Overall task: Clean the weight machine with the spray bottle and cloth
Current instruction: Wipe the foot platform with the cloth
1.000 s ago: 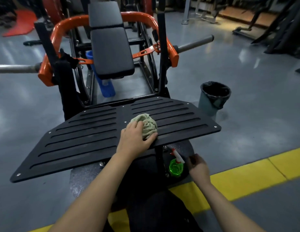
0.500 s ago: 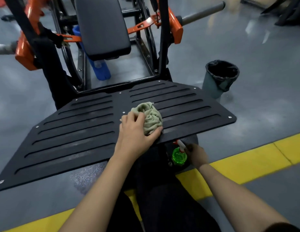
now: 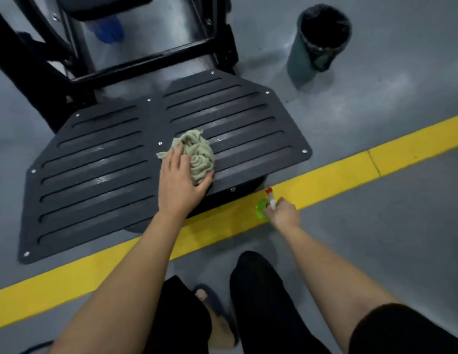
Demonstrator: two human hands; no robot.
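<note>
Wiping is judged to be the step in hand. On the weight machine [image 3: 36,80], the black slotted footplate [image 3: 95,175] shows shiny patches. The bunched green cloth [image 3: 199,159] is pressed on its near middle by the left hand [image 3: 179,187], with the fingers laid over it and the thumb hooked round it. Long strokes along the slots are advised, so that no liquid is left in them. The small spray bottle [image 3: 261,210] is gripped by the right hand [image 3: 283,213], low over the yellow floor line [image 3: 350,172], just beside the plate.

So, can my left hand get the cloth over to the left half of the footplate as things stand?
Probably yes: the left hand holds the cloth mid-plate, and nothing stands on the footplate between it and the left half.
</note>
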